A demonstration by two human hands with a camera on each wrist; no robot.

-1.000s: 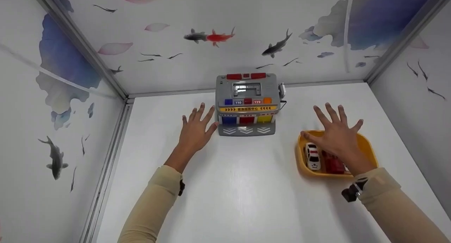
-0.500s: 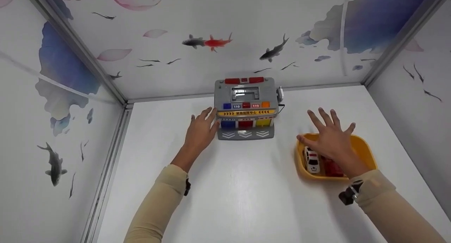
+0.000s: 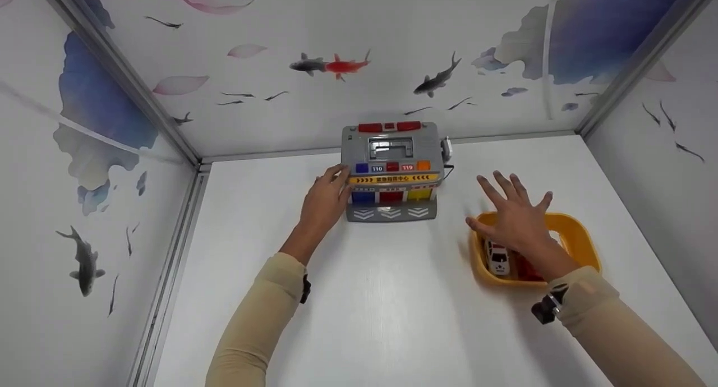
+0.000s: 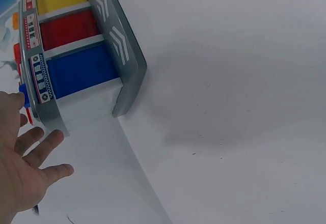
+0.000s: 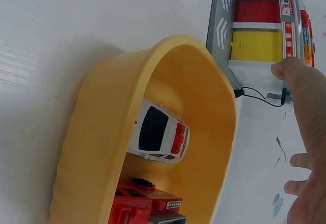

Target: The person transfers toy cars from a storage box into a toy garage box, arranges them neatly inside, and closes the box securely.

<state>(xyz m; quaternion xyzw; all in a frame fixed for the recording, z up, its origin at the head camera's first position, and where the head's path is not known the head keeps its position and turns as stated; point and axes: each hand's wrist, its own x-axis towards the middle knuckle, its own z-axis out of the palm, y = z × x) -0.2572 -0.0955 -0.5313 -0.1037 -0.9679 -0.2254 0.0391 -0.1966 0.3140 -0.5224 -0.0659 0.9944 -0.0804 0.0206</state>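
The left hand (image 3: 324, 202) has moved in to the front left corner of the grey toy box (image 3: 391, 179), its fingers loose and grasping nothing; contact is hard to confirm. That puts it within easy reach of the blue button (image 3: 362, 167). The toy box stays at the back of the desk (image 3: 381, 297). The right hand (image 3: 516, 224), fingers spread and free, has drifted slightly left over the yellow basket (image 3: 583, 241), where the white car (image 3: 498, 259) and red vehicle (image 5: 147, 201) lie.
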